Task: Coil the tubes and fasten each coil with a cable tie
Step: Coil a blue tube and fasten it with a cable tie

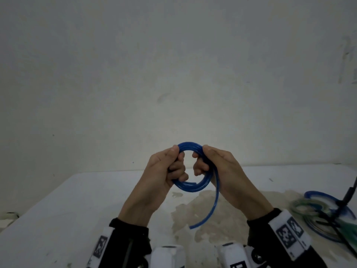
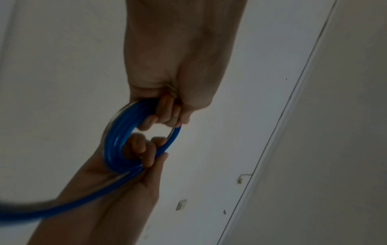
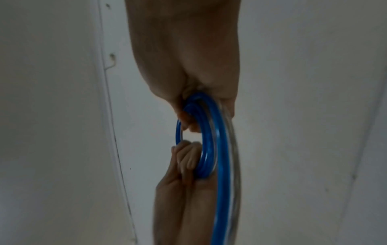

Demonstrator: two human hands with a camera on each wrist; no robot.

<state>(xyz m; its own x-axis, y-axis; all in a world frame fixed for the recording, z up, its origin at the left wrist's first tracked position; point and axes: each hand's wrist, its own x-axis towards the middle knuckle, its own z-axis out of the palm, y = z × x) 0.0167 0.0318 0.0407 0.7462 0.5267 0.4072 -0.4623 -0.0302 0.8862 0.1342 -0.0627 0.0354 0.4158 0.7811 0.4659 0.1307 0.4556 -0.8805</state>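
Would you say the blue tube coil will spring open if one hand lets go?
Probably: both the left hand and right hand grip the blue tube with no tie visible. Its free tail keeps a smooth curve, suggesting springy stiffness. It looks light.

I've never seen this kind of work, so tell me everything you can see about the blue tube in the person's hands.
The blue tube is thin, glossy and slightly see-through, like flexible plastic. Most of it is wound into a round coil of several loops, held upright in the air above the white table. The left hand grips the coil's left side, the right hand its right side, fingers curled through the middle. One loose tail hangs down from the right hand, its cut end free. No tie is visible on it.
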